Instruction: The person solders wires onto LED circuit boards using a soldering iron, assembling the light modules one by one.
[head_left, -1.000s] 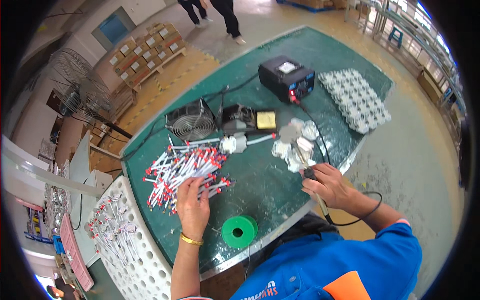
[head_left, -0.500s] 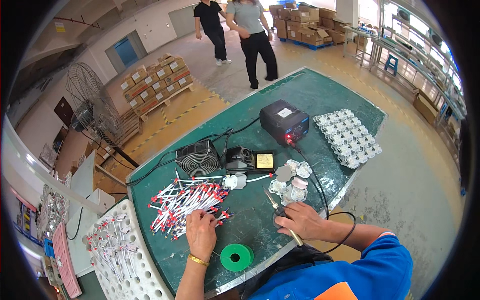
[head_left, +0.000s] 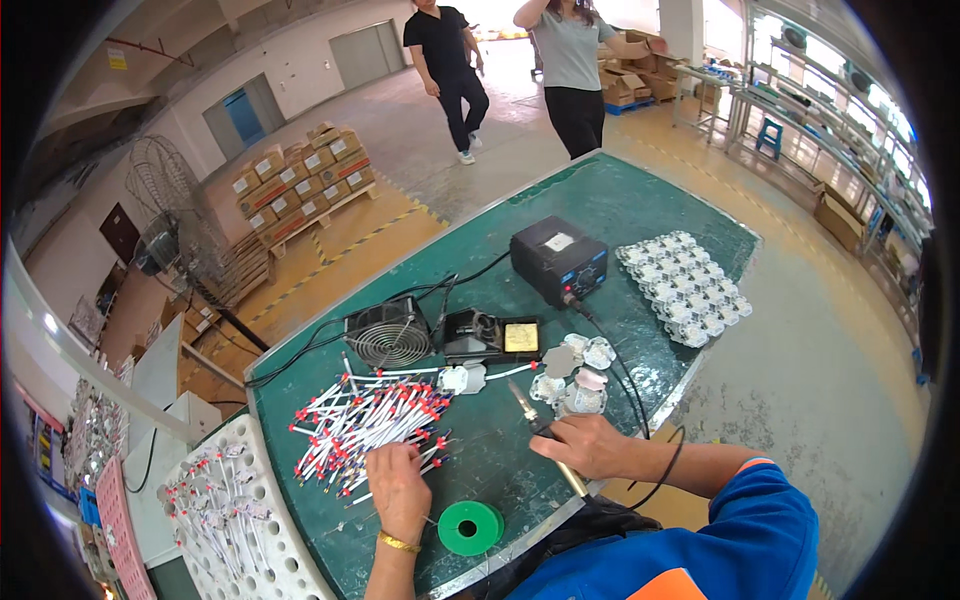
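My right hand is closed round a soldering iron, its tip angled up and left above the green table. At the near edge of a pile of white wires with red connectors, my left hand has its fingers bent together. What those fingers hold, if anything, is hidden. Just right of that wrist lies a green solder spool. Beyond the iron's tip are several loose white boards. One further board, with white wires running off either side, lies behind the pile.
A black soldering station, a small fan and an iron stand with a yellow sponge stand across the table. Stacked white boards sit at right. A white foam tray holds wired parts at left. Two people stand beyond the table.
My left hand has drawn slightly back toward me along the pile's edge. The iron in my right hand has shifted a little left. Beyond the table, the two people have moved.
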